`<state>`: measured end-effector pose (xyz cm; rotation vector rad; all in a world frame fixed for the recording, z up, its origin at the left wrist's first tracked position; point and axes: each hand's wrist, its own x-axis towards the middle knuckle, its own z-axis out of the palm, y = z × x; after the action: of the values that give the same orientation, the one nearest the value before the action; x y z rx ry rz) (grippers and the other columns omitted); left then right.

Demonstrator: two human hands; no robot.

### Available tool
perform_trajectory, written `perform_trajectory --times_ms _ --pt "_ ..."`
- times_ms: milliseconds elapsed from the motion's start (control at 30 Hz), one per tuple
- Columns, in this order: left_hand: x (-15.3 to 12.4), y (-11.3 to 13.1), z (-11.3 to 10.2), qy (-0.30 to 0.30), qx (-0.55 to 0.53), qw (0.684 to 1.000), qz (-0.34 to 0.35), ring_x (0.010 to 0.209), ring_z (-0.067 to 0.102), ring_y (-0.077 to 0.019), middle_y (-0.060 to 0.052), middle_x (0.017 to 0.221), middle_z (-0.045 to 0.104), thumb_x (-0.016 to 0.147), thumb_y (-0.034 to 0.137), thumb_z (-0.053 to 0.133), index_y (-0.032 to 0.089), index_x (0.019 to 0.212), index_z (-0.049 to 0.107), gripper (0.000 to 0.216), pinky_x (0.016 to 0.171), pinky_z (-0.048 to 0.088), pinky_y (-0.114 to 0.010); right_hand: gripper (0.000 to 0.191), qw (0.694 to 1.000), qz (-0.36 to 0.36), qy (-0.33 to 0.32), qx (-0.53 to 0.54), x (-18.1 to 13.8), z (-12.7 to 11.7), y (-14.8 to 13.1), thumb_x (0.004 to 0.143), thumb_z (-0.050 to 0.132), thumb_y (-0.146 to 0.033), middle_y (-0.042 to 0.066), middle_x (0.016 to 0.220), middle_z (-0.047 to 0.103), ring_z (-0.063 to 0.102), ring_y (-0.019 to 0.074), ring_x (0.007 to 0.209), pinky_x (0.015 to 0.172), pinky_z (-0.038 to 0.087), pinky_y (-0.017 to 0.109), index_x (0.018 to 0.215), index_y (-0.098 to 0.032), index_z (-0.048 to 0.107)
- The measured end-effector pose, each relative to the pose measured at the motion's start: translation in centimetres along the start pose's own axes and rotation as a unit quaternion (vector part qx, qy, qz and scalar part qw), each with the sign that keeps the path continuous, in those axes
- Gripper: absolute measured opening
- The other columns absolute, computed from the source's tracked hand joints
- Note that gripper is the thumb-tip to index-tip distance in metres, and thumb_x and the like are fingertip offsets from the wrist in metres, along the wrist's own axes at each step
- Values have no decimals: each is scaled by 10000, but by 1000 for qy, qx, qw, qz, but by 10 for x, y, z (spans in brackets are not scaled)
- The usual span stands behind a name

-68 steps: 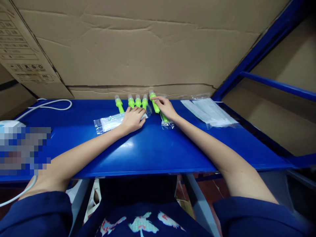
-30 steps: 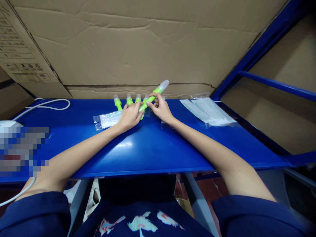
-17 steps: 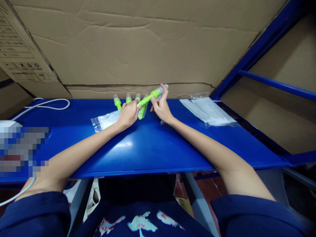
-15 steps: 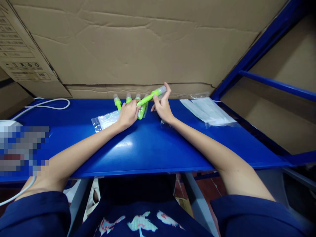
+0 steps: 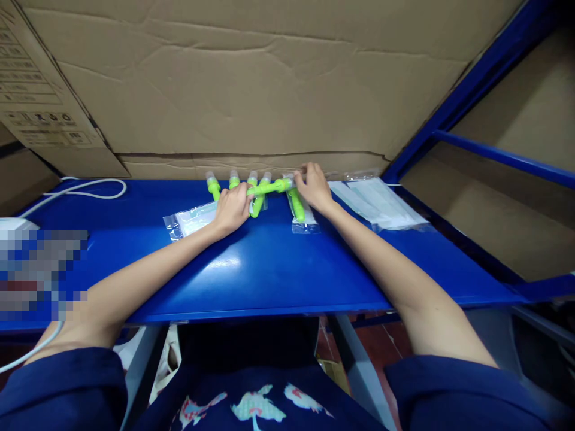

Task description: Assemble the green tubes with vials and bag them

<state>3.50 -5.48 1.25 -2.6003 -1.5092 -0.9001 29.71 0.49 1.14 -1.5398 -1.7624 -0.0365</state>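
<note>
A lime-green stick with a clear cap is held almost level above the blue table. My left hand is closed round its left end. The curled fingers of my right hand are at the capped end. Partly under my left hand lies a clear plastic packet with a whitish content. Several more green sticks lie behind and below the held one, caps toward the cardboard. Below my right hand, another green stick rests on a clear plastic packet.
Packets with pale, flat contents lie at the right on the blue table. A white cable loops at the back left. Cardboard stands behind the table, and a blue frame bar runs along the right.
The capped end of the held stick has come down, so the stick is more level. My right hand has moved right, uncovering the stick on the packet. My left hand has stayed in place.
</note>
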Motion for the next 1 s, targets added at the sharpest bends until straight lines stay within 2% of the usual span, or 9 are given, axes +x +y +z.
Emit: perform_trajectory --times_ms 67,133,267,400,567,667,767,900,1000 --pt "0 0 0 0 1 1000 -3 1210 638 -312 -129 1227 722 1098 318 345 180 1317 508 306 1032 446 -531 632 998 3 -55 -24 5 2 16 1012 338 -670 237 1201 666 582 404 1220 1068 412 627 1122 -145 673" --pt "1 -2 0 -2 7 1000 -7 1233 635 -314 -135 1258 713 1088 310 345 179 1311 525 315 1024 453 -518 636 993 -38 -108 -28 8 3 27 1010 340 -690 218 1180 680 573 404 1221 1068 399 644 1073 -163 691" --pt "3 -6 1 -1 19 1000 -16 1277 625 -313 -158 1348 678 1080 307 293 168 1346 523 377 1030 451 -523 571 984 -113 -138 -24 10 -3 33 960 498 -698 182 1180 696 581 391 1183 1036 426 617 1131 -191 698" --pt "3 -9 1 0 27 1000 8 1295 616 -304 -151 1379 669 1073 332 291 194 1407 499 417 1052 437 -520 528 982 -142 -122 -16 8 -11 23 962 540 -660 179 1150 698 606 367 1134 1015 456 542 1150 -188 683" --pt "2 -10 0 -6 39 999 25 1295 610 -316 -162 1385 660 1058 349 311 170 1436 495 457 1064 434 -521 487 986 -135 -93 -25 1 -19 7 960 575 -639 154 1144 693 635 348 1063 1004 446 535 1197 -221 647" --pt "2 -12 -1 -12 52 998 38 1298 597 -365 -212 1384 645 1028 436 401 108 1440 499 535 1070 430 -534 510 988 -133 -78 -27 -1 -21 5 964 560 -645 156 1128 695 641 337 1025 1002 454 522 1212 -207 645" --pt "3 -13 -3 -27 67 996 54 1312 576 -409 -249 1403 619 954 502 541 67 1443 487 657 1069 434 -545 523 989 -134 -57 -19 0 -21 7 983 534 -628 172 1199 688 646 335 1047 1004 470 509 1255 -194 641" --pt "4 -10 -6 -32 52 997 57 1338 566 -396 -239 1428 604 894 388 594 71 1447 468 650 1065 453 -522 555 989 -143 -10 22 2 -21 14 994 510 -626 179 1319 674 669 317 1038 974 515 485 1323 -195 628" --pt "5 -8 -9 -23 37 997 69 1346 566 -384 -222 1443 599 846 296 590 77 1458 449 665 1083 450 -514 573 986 -155 26 51 5 -20 21 970 542 -649 173 1356 675 688 292 944 905 553 474 1316 -201 635"
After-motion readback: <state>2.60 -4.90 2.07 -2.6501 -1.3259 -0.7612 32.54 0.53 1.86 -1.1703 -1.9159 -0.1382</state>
